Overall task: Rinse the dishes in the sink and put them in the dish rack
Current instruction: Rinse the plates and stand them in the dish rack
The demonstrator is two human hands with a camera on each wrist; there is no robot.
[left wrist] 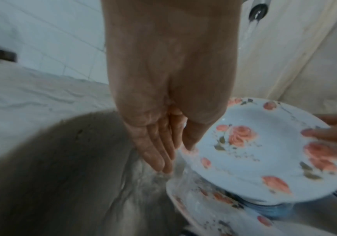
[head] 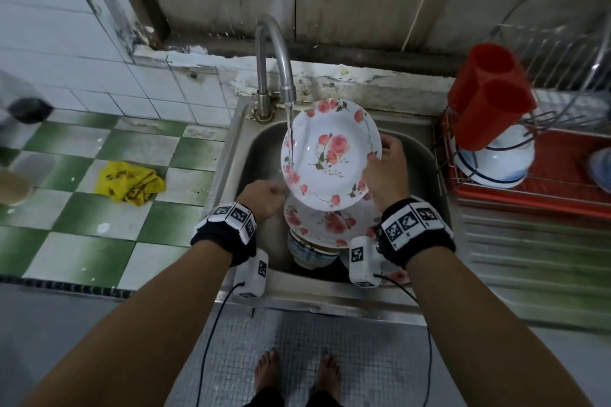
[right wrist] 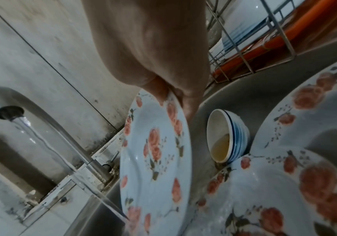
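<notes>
Now the round white plate with pink roses [head: 330, 152] tilts mid-frame above the steel sink [head: 426, 155], the tap stream [head: 291, 139] striking its left face. Right hand [head: 385, 172] pinches its right rim; left hand [head: 264, 196], fingers [left wrist: 157, 148] straight, holds nothing. Best to turn it slowly so the water sweeps everywhere, keeping the grip firm.

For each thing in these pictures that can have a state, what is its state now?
Tap: running, water falls on the held plate.
Held plate: tilted over the sink, wet.
Right hand: grips the held plate's rim.
Left hand: fingers straight, holds nothing, beside the plate.
Striped bowl: on its side in the sink, murky liquid inside.
Dish rack: holds a bowl upside down.
</notes>
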